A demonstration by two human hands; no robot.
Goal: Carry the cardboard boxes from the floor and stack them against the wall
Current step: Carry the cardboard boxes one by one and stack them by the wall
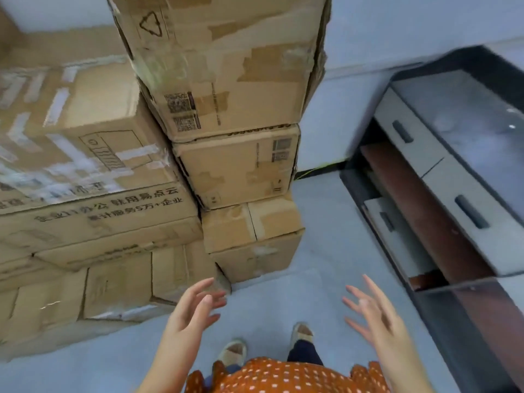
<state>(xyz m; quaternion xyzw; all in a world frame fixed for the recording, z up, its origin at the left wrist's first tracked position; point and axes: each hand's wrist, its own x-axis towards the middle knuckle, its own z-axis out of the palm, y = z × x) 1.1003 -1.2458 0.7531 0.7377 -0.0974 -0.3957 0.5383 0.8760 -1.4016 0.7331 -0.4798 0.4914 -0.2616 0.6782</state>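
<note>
tall box stack (226, 123) against wall (368, 32), wider stack (85, 194) left, cabinet (453, 180) right

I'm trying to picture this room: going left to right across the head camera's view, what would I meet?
Low pile of wide cardboard boxes → tall stack of cardboard boxes → bare grey floor → dark cabinet with grey drawers. Nearest the camera: left hand, then right hand, both open and holding nothing.

A low dark cabinet (442, 171) with grey drawer fronts (465, 205) stands on the pale grey floor (320, 222), beside a pale wall (397, 18).
</note>
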